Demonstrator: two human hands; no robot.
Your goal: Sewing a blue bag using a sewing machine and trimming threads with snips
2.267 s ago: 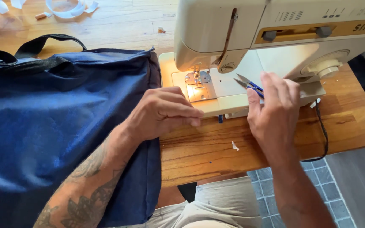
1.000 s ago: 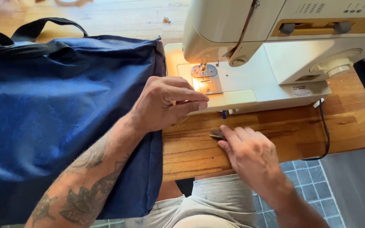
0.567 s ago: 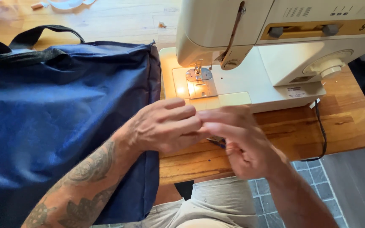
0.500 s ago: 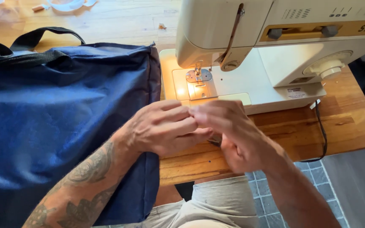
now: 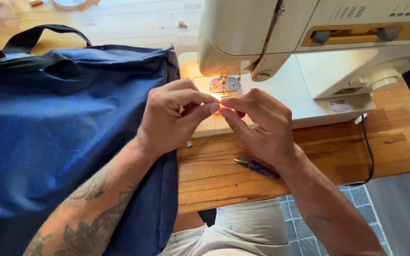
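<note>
Left hand (image 5: 167,118) and right hand (image 5: 262,125) are met fingertip to fingertip before the sewing machine (image 5: 309,52) needle; pinched item too small to tell. Snips (image 5: 255,166) are left near the table (image 5: 395,142) front edge, blue bag (image 5: 62,132) at left.

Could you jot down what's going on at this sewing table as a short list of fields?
Left hand: fingertips pinched, meeting the right hand's; what they pinch is too small to tell
Right hand: fingertips pinched in front of the needle plate
Sewing machine: cream, lamp lit
Blue bag: under the left forearm
Snips: on the wooden table, below the right hand
</note>
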